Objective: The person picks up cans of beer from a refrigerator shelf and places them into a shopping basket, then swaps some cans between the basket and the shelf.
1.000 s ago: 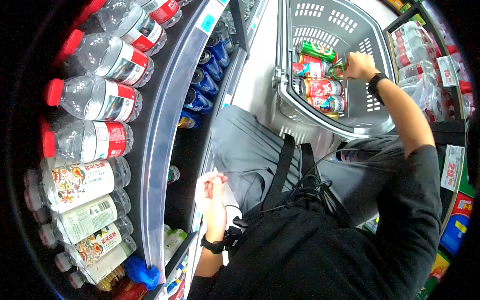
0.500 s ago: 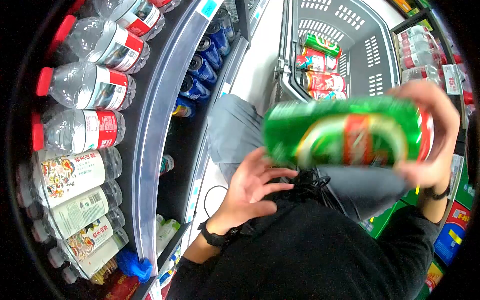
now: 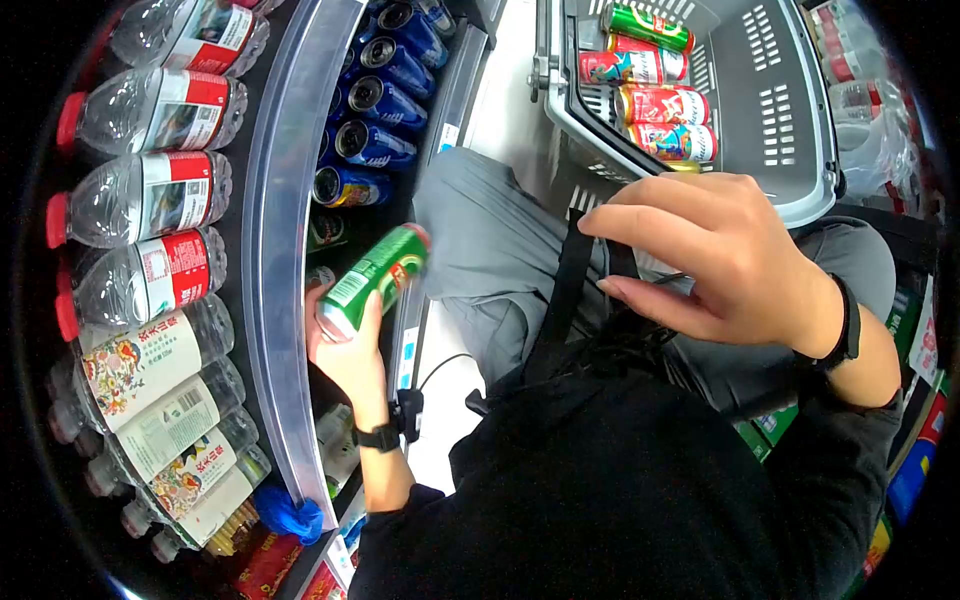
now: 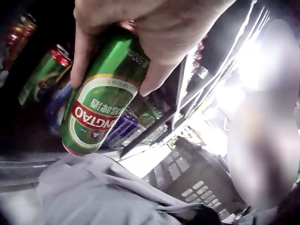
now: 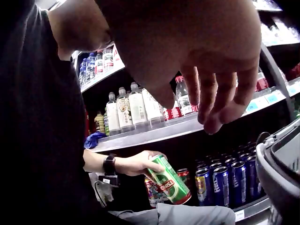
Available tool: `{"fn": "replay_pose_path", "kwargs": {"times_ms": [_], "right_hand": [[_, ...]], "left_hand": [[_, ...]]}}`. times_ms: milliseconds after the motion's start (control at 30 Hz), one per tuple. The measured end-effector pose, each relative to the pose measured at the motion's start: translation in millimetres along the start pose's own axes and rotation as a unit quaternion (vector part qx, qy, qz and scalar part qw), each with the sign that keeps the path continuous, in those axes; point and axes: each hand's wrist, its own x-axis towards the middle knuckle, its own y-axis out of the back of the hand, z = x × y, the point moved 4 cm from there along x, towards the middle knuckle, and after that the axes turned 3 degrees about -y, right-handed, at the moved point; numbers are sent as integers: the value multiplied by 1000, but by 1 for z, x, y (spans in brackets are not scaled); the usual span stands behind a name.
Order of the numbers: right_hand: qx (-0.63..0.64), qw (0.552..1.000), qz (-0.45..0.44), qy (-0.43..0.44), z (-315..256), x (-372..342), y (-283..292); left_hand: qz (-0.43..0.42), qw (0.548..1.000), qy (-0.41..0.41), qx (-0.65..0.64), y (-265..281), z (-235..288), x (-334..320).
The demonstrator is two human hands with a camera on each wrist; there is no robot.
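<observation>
A green can (image 3: pixel 375 280) is gripped by my left hand (image 3: pixel 350 355) at the lower shelf's opening, tilted, in the head view. The left wrist view shows the same can (image 4: pixel 101 98), with thumb and fingers of the left hand (image 4: pixel 150 28) round its upper part and its red label facing out. My right hand (image 3: pixel 735 270) holds nothing; its fingers are relaxed and slightly bent above the lap, below the basket (image 3: pixel 790 200). In the right wrist view the right hand (image 5: pixel 197 56) hangs in front, and the can (image 5: pixel 169 180) is farther off.
Blue cans (image 3: pixel 385 105) stand in rows on the lower shelf, beside a darker green can (image 3: pixel 325 230). Water bottles (image 3: pixel 185 190) line the upper shelf behind a clear edge strip (image 3: pixel 275 230). Red cans (image 3: pixel 665 105) and a green can (image 3: pixel 648 27) lie in the basket.
The large green can has passed from my right hand to my left, which has moved left to the lower shelf. The right hand has let go. Earlier, the right hand was in the basket.
</observation>
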Motion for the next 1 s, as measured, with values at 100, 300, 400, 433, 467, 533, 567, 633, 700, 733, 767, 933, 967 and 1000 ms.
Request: {"fn": "replay_pose_path", "kwargs": {"times_ms": [100,300,400,433,467,533,567,633,700,733,767,933,967,1000], "right_hand": [[-29,999,-21,20,2,-4,-3],[-60,998,-18,14,7,-7,-11],[-65,997,-15,24,7,-8,-13],[-71,997,-36,24,9,-9,-14],[-76,995,-57,24,9,-10,-16],[-69,996,-53,22,10,-10,-17],[-64,996,-50,22,9,-9,-17],[-63,996,-52,20,9,-8,-18],[-63,996,-55,15,11,-6,-21],[-61,997,-39,20,11,-6,-23],[-59,998,-24,24,12,-6,-25],[-59,997,-38,20,14,-5,-32],[-60,997,-41,18,14,-5,-33],[-59,997,-43,17,14,-4,-33]], "left_hand": [[9,999,-27,27,-4,-45,16],[-24,993,41,105,-10,-116,46],[-31,989,30,143,-8,-122,49],[-26,991,25,126,-8,-122,51],[-28,991,25,128,-6,-121,49],[30,951,276,-133,-2,-116,33],[30,952,277,-131,2,-122,30],[26,858,376,-349,0,-146,15],[38,807,388,-444,-2,-160,-6],[42,712,454,-534,-7,-162,-18],[47,602,512,-611,-12,-163,-29],[-19,475,494,-728,-33,-156,-84],[-2,476,496,-726,-33,-156,-91],[-40,454,489,-744,-35,-150,-97]]}}
